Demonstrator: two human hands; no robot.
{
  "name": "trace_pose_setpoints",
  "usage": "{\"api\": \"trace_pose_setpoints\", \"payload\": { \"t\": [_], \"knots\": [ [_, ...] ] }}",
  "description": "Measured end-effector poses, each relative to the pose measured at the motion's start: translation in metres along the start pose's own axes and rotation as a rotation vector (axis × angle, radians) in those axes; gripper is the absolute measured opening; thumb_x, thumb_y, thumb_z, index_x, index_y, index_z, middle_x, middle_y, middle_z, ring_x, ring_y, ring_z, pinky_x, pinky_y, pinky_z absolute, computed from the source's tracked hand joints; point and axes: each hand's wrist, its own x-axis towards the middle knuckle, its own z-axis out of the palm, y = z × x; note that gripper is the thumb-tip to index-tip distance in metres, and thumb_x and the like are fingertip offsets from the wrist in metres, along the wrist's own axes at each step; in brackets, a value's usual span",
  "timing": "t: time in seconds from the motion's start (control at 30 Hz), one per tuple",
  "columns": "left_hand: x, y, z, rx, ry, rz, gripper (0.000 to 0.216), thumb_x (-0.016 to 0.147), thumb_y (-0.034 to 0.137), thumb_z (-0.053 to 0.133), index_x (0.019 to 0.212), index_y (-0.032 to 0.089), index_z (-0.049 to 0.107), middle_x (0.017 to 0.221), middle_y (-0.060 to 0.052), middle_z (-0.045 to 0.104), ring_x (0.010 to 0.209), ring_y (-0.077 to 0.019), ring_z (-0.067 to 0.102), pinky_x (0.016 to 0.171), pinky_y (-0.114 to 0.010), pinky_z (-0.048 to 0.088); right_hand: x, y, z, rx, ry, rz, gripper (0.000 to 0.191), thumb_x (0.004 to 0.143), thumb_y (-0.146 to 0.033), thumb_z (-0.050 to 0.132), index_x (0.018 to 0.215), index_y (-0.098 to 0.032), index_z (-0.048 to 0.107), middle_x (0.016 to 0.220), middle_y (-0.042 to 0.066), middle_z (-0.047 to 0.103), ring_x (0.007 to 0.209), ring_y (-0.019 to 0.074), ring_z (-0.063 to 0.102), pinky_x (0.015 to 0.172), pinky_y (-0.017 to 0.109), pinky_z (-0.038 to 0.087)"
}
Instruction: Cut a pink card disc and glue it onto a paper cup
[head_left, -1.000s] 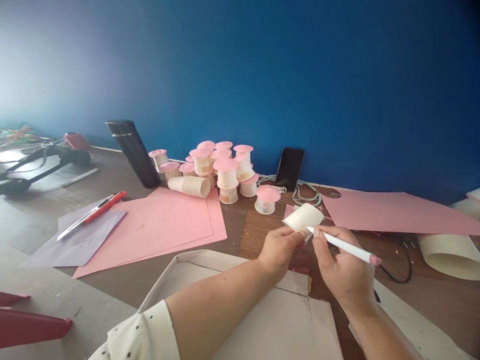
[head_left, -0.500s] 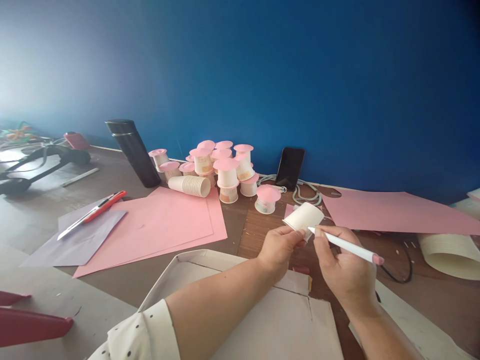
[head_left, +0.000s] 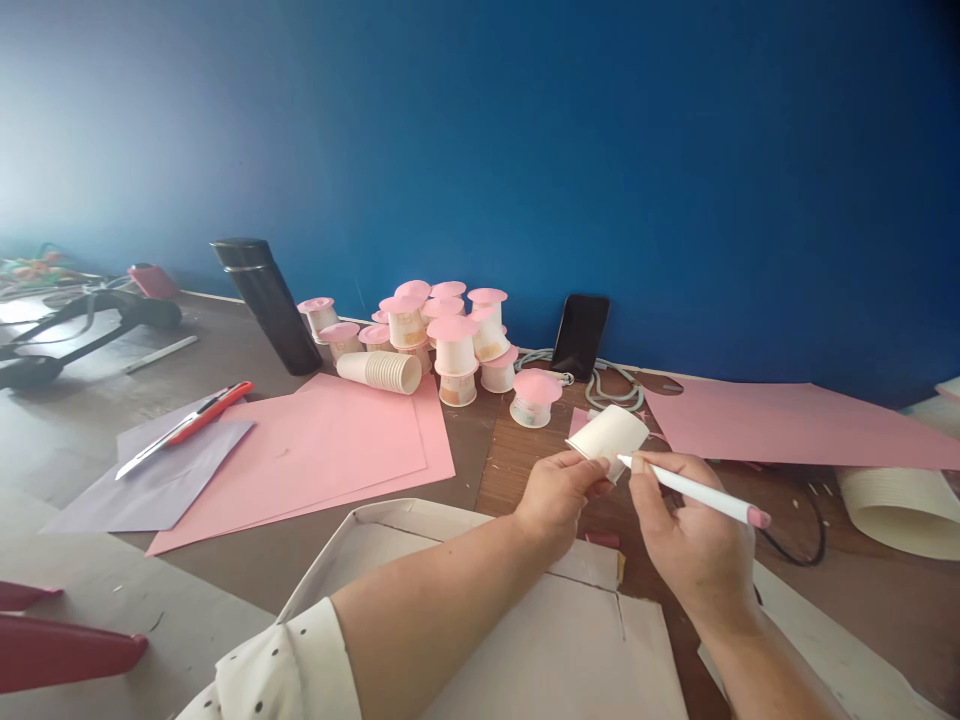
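My left hand (head_left: 559, 495) pinches a small white paper cup (head_left: 609, 435), held on its side above the brown table (head_left: 517, 450). My right hand (head_left: 686, 535) grips a white pen with a pink end (head_left: 694, 492). Its tip touches the cup's side near the rim. Both hands hover over a flat cardboard piece (head_left: 525, 620) at the near edge.
Behind stand several cups with pink round tops (head_left: 450, 335), a lying stack of cups (head_left: 379, 370), a black flask (head_left: 266, 305) and a phone (head_left: 579, 335) leaning on the blue wall. Pink sheets (head_left: 330, 450) (head_left: 795, 425), a red cutter (head_left: 187, 425) on purple paper, and cables lie around.
The pen's pink end has dipped slightly lower and to the right. The hands and the cup have hardly moved.
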Motion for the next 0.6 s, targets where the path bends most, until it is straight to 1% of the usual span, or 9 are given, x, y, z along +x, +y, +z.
{"api": "trace_pose_setpoints", "payload": {
  "t": [0.17,0.37,0.6],
  "knots": [
    [-0.0013,0.0011,0.0013,-0.036,0.0,-0.003,0.037,0.058,0.037,0.089,0.078,0.01,0.075,0.085,-0.009,0.069,0.081,-0.0144,0.06,0.083,-0.029,0.047,0.001,-0.0007,0.0006,-0.002,-0.004,0.008,0.014,0.091,-0.031,0.059,0.085,-0.02,0.065,0.077,0.005,0.072,0.07,0.0191,0.07,0.065,0.028,0.055],
    [-0.0029,0.0041,0.0037,-0.086,0.02,-0.023,0.03,0.061,0.03,0.087,0.077,0.008,0.074,0.084,-0.009,0.069,0.078,-0.013,0.061,0.08,-0.027,0.048,0.002,-0.0009,-0.0006,-0.002,-0.01,0.012,0.013,0.091,-0.03,0.059,0.085,-0.021,0.065,0.077,0.006,0.073,0.07,0.0197,0.07,0.065,0.029,0.055],
    [-0.0031,0.0058,0.0048,-0.116,0.029,-0.056,0.022,0.066,0.022,0.084,0.073,0.008,0.068,0.081,-0.008,0.067,0.074,-0.0119,0.06,0.079,-0.026,0.049,0.0017,0.0001,-0.0011,0.009,-0.013,0.012,0.012,0.091,-0.03,0.059,0.086,-0.02,0.065,0.078,0.006,0.073,0.071,0.019,0.069,0.066,0.028,0.054]
  ]
}}
